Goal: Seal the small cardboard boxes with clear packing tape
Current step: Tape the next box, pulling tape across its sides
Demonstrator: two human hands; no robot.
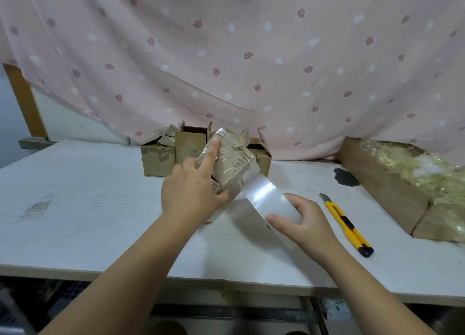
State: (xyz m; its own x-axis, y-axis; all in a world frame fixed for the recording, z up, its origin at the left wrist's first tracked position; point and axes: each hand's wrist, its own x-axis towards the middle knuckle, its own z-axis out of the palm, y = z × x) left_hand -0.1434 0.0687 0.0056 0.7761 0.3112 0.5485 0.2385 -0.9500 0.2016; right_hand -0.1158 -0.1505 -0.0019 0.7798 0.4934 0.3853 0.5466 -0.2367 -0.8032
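Bench: white, worn top, spanning the whole view, under a pink patterned curtain.
Open boxes: a cluster of small cardboard ones at the back of the bench, flaps up, just behind the left hand.
Left hand: gripping the small cardboard box, thumb under its lower edge, index finger laid straight along its upper face.
Small cardboard box: lifted and tilted above the bench, glossy with tape, directly beyond the left hand and up-left of the right.
Tape strip: clear, drawn taut from the box's lower right corner down to the roll, bridging the two hands.
Tape roll: see-through, pinched between thumb and fingers.
Right hand: curled round the tape roll, low over the bench, near the box.
Utility knife: yellow, flat on the bench just right of the right hand, blade end pointing away.
Cardboard tray: far right, holding crumpled clear plastic.
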